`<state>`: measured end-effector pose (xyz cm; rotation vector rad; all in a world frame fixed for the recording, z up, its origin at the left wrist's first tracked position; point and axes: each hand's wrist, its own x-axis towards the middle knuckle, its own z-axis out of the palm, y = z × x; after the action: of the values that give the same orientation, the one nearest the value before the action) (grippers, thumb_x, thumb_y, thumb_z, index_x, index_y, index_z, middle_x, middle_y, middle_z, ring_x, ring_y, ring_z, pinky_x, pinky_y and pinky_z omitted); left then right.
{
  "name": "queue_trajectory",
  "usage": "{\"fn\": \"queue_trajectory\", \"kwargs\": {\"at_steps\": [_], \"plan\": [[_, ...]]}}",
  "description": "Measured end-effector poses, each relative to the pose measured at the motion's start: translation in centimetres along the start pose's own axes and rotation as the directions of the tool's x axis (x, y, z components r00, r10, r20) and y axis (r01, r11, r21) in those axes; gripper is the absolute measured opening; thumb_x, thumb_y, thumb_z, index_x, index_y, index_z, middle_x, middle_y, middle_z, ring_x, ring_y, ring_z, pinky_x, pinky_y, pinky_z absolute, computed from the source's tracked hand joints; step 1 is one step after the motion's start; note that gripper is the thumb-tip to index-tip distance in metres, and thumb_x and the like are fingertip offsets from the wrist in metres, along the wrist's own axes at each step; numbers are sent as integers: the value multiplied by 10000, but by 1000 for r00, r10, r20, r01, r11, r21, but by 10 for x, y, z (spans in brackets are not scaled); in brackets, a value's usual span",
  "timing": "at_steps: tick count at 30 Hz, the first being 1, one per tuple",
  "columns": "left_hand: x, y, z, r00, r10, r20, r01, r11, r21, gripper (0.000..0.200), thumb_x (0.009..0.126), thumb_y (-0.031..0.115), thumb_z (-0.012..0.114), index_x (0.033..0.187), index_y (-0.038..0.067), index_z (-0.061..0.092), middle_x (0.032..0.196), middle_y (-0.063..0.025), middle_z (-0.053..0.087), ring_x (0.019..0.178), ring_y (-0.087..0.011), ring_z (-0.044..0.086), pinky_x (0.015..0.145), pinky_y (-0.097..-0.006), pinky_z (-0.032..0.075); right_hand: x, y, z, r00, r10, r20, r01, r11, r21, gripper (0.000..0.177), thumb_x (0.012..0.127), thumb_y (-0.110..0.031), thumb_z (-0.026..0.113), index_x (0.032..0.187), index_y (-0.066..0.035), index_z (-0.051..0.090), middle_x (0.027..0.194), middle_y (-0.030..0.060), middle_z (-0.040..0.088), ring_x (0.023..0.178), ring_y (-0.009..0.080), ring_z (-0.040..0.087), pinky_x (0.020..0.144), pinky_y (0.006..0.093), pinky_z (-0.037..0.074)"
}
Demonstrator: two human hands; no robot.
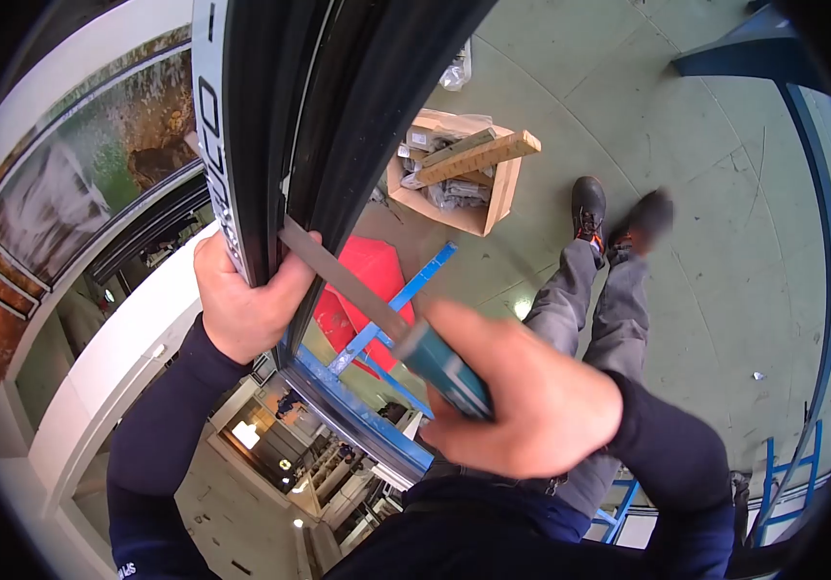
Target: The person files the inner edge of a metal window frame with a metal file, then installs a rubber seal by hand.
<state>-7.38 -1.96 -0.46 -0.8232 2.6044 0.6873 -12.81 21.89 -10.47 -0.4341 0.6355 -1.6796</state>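
Observation:
A flat grey metal file (pixel 346 282) with a green handle is in my right hand (pixel 531 391), whose fingers wrap round the handle. Its blade slants up and left, and the tip reaches a groove of a long black frame profile (pixel 338 126). My left hand (pixel 253 302) grips the edge of that profile just below the file's tip, thumb close to the blade. White film with dark lettering (pixel 212 106) runs along the profile's left side. My right hand is slightly blurred.
An open cardboard box (pixel 483 215) with wooden strips and bagged parts stands on the green floor. Red material (pixel 377 271) lies beside a blue metal stand (pixel 425 275) under the profile. My shoes (pixel 587 205) are on the right. A blue frame (pixel 821 213) curves along the right edge.

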Motion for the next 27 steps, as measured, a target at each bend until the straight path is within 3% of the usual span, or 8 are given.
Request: {"fn": "queue_trajectory", "kwargs": {"at_steps": [2,6,8,9,16,19,23,27], "plan": [[-1,5,0,999,44,1,-44,998,45,90,812,3,731,786,13,646,636,7,614,583,-55,537,548,-253,437,6,-7,6,995,97,-2,-97,990,99,336,768,-26,630,1034,58,443,753,244,585,723,420,621,617,473,454],[0,6,3,995,92,-26,-91,996,22,116,802,-13,740,762,14,634,638,3,620,596,-65,567,558,-253,444,38,0,4,999,-5,-45,4,1000,-26,323,779,-38,630,1025,54,442,762,244,593,713,402,616,606,457,456],[-2,10,3,998,56,-6,-56,995,78,138,791,-17,751,745,15,625,630,-10,618,584,-82,574,558,-254,445,19,0,5,998,51,-47,-51,999,2,333,778,-59,677,1020,4,458,762,179,611,687,354,609,599,406,459],[-1,8,5,996,80,-28,-77,993,94,142,788,-18,753,741,15,623,628,-13,616,579,-86,574,556,-254,444,6,-9,-5,978,203,40,-204,979,8,349,775,-59,682,1035,7,461,759,180,609,720,381,630,614,424,465],[0,11,4,997,53,-56,-49,996,71,182,783,-7,771,704,27,610,606,-3,598,556,-81,546,536,-258,425,37,8,14,991,-51,-120,51,999,1,309,789,-65,649,1025,-2,461,753,193,563,653,384,559,600,431,447],[1,6,5,997,44,-65,-39,995,87,198,795,-10,762,688,32,601,593,9,586,555,-67,532,528,-255,416,2,-4,2,985,164,51,-170,975,146,352,806,-71,657,1089,3,460,770,205,557,721,392,566,649,457,452],[1,11,2,994,110,-26,-106,984,143,211,809,-10,755,683,35,591,592,22,574,557,-53,516,527,-247,409,41,7,15,999,24,-37,-23,999,31,368,801,-70,662,1086,6,442,754,199,543,695,400,557,645,460,441],[-2,14,3,1000,19,-10,-18,995,99,228,818,-1,754,675,40,581,607,29,576,565,-46,518,534,-242,412,13,9,16,997,45,-56,-42,997,68,357,791,-46,646,1083,0,444,743,181,546,678,386,571,615,446,444]]}}
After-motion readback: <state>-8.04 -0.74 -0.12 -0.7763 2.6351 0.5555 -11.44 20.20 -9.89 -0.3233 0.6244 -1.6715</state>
